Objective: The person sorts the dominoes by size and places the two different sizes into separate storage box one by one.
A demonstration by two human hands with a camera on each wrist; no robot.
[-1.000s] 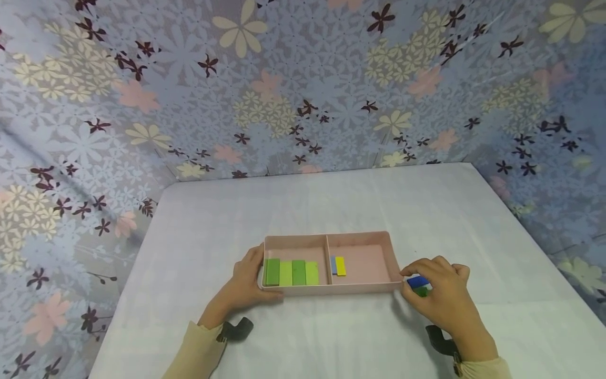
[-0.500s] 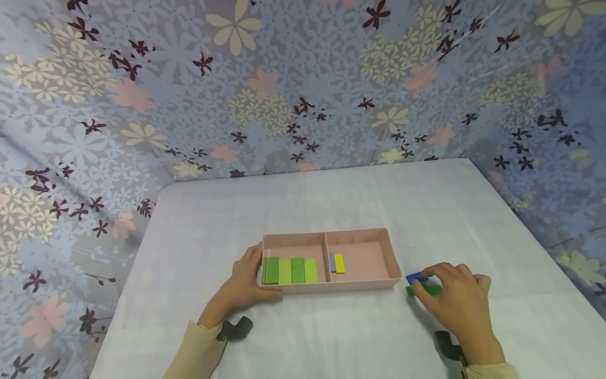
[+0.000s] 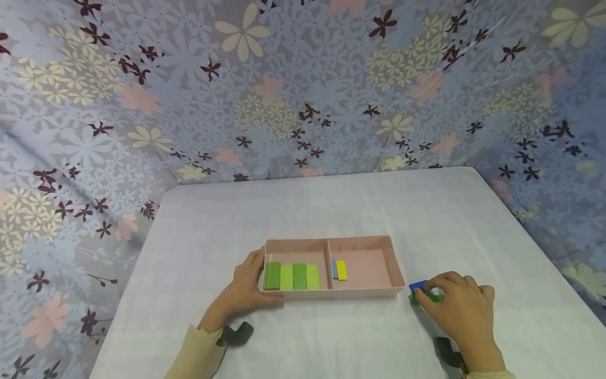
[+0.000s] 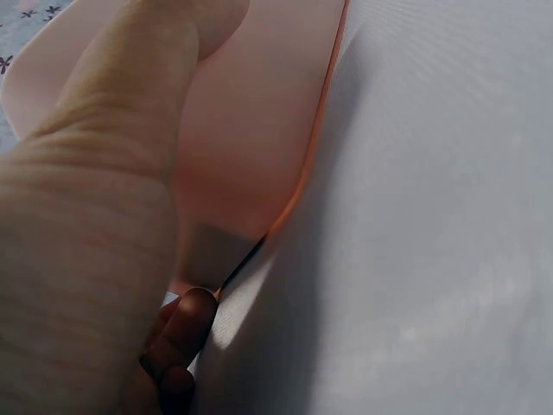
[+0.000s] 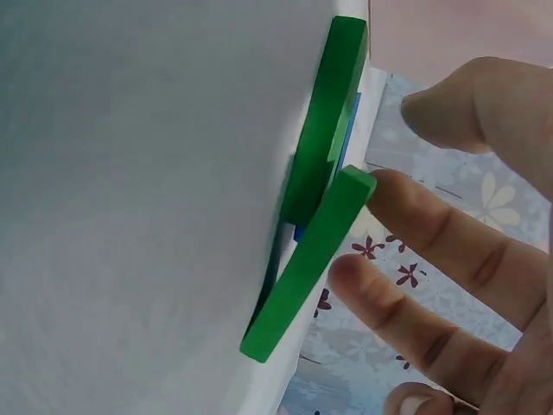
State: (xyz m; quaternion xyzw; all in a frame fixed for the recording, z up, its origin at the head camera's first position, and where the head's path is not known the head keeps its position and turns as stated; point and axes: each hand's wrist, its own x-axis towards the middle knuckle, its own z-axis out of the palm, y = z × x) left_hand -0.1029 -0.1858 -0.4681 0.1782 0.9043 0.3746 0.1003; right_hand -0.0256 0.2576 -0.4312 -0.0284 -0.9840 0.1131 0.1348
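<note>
My left hand [image 3: 246,284] grips the left end of a pink two-part box [image 3: 364,292]; its thumb lies along the front wall. In the left wrist view, curled fingertips [image 4: 190,320] show under the box corner. Several green blocks [image 3: 299,276] fill the front of the left compartment, and a blue block [image 3: 334,269] and a yellow block [image 3: 341,270] lie by the divider. My right hand [image 3: 461,308] is over loose blocks right of the box. In the right wrist view, an index fingertip touches a tilted green block [image 5: 309,268], the thumb apart. Another green block [image 5: 327,121] partly hides a blue block [image 5: 352,130].
A white cloth [image 3: 322,205] covers the table. Patterned floral fabric [image 3: 303,84] rises behind it and at both sides. Dark wrist mounts [image 3: 239,334] sit on both wrists.
My right hand has moved right, away from the box's right corner, uncovering more of the loose blue and green blocks. The left hand keeps its grip on the box.
</note>
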